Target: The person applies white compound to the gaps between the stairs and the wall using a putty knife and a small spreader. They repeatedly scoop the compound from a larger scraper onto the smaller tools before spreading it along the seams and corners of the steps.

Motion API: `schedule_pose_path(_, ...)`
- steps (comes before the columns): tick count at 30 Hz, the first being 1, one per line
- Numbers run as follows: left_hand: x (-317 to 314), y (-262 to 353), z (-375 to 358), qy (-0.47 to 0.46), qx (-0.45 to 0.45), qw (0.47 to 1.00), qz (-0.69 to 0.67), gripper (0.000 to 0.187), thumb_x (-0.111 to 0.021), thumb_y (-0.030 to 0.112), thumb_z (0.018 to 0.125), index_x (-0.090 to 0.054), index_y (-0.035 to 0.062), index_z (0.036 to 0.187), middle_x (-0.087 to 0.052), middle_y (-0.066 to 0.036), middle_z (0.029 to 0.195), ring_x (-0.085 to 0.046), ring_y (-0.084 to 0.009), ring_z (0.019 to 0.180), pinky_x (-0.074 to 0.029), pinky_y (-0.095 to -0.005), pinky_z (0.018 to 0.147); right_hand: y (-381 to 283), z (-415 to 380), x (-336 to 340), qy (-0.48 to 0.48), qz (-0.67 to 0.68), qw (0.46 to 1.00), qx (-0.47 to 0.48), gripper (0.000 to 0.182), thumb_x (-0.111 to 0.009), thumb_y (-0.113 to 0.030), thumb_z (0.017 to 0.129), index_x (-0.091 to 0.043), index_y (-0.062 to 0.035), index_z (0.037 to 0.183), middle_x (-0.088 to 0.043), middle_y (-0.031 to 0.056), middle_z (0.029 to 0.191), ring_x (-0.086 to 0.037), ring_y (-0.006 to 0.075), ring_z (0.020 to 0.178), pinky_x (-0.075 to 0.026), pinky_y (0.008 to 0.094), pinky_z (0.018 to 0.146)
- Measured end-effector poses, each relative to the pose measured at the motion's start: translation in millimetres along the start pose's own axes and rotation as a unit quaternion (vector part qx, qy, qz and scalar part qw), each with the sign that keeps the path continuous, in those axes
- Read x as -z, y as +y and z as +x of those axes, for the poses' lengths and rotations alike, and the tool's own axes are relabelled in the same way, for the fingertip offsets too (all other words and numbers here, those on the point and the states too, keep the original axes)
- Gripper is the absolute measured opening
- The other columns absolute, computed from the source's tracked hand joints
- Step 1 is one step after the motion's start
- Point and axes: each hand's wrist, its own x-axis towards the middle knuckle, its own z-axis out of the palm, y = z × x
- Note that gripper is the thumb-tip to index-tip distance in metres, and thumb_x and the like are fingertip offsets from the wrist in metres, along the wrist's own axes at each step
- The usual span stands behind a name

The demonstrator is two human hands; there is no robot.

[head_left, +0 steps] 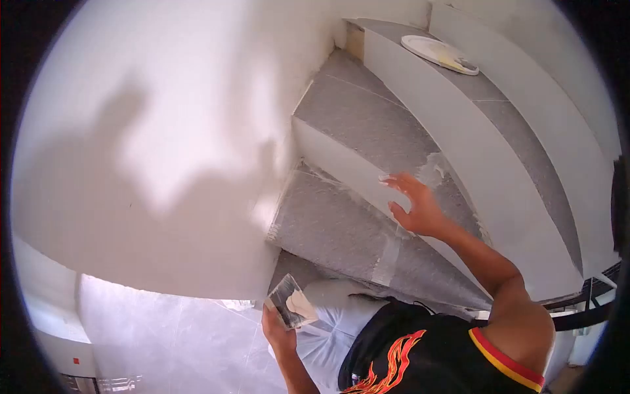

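In my left hand (278,328), low in the view, is a small square plate (293,303), partly dark and partly covered with a cream-coloured paste. My fingers close round its lower left edge. My right hand (417,205) is raised over the grey stair treads with thumb and fingers curved apart and nothing between them. White smears show on its fingertips. Below that hand, a pale streak (387,258) marks a lower tread (328,210). A whitish smear (433,169) lies on the tread beyond it.
The stairs wind upward to the right, with white risers (453,118). A round white lid (441,55) with yellowish residue rests on an upper tread. The curved white wall (177,217) borders the left side and carries shadows. Tiled floor (157,335) lies below left; a dark railing (584,318) stands at right.
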Motion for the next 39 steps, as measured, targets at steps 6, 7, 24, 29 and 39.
schedule_pose_path(6,11.9,-4.7,2.3,-0.042,-0.036,0.998,-0.029,0.04,-0.042,0.022,0.079,-0.042,0.0012,0.114,-0.053,-0.01,0.103,-0.056,-0.0213,0.091,-0.051,-0.0302,0.065,14.9,-18.3,-21.5,-0.043,-0.122,0.986,0.106,0.039,-0.054,-0.005,0.07,-0.05,-0.0032,0.108,-0.048,0.0172,0.114,-0.047,0.0317,0.104,-0.038,0.039,0.09)
schedule_pose_path(7,16.0,-6.9,-0.7,-0.025,-0.021,0.999,0.022,0.04,-0.04,0.02,0.077,-0.043,0.0006,0.112,-0.052,-0.01,0.101,-0.055,-0.021,0.091,-0.048,-0.0307,0.069,18.7,-22.8,-27.9,-0.084,-0.131,0.981,0.114,0.041,-0.056,-0.006,0.069,-0.049,-0.0048,0.11,-0.048,0.016,0.115,-0.046,0.0312,0.106,-0.038,0.0395,0.09)
schedule_pose_path(24,-199.2,263.4,-28.6,-0.06,0.116,0.989,0.073,0.034,-0.037,0.013,0.079,-0.043,-0.0017,0.109,-0.051,-0.009,0.1,-0.052,-0.0189,0.092,-0.041,-0.0303,0.082,-89.0,11.2,154.1,-0.194,-0.126,0.942,-0.243,0.043,-0.051,-0.022,0.077,-0.046,-0.0029,0.115,-0.04,0.0178,0.123,-0.038,0.0317,0.115,-0.029,0.0397,0.098)
schedule_pose_path(29,-257.7,214.7,-50.0,-0.104,0.116,0.982,0.102,0.035,-0.034,0.016,0.078,-0.043,-0.0021,0.107,-0.051,-0.009,0.097,-0.051,-0.0186,0.091,-0.041,-0.03,0.08,-24.6,-100.9,179.0,-0.111,-0.046,0.91,-0.397,0.048,-0.055,-0.021,0.074,-0.044,-0.0012,0.117,-0.037,0.0202,0.125,-0.036,0.0339,0.116,-0.027,0.0413,0.098)
schedule_pose_path(39,-330.9,412.4,-201.7,-0.161,0.085,0.982,0.051,0.046,-0.042,0.02,0.077,-0.038,-0.0015,0.117,-0.049,-0.011,0.106,-0.051,-0.0222,0.099,-0.042,-0.0327,0.083,-137.3,-303.3,264.0,-0.426,0.092,0.854,-0.284,0.041,-0.06,-0.029,0.071,-0.055,-0.0007,0.1,-0.056,0.0187,0.095,-0.055,0.0332,0.087,-0.044,0.0394,0.076)
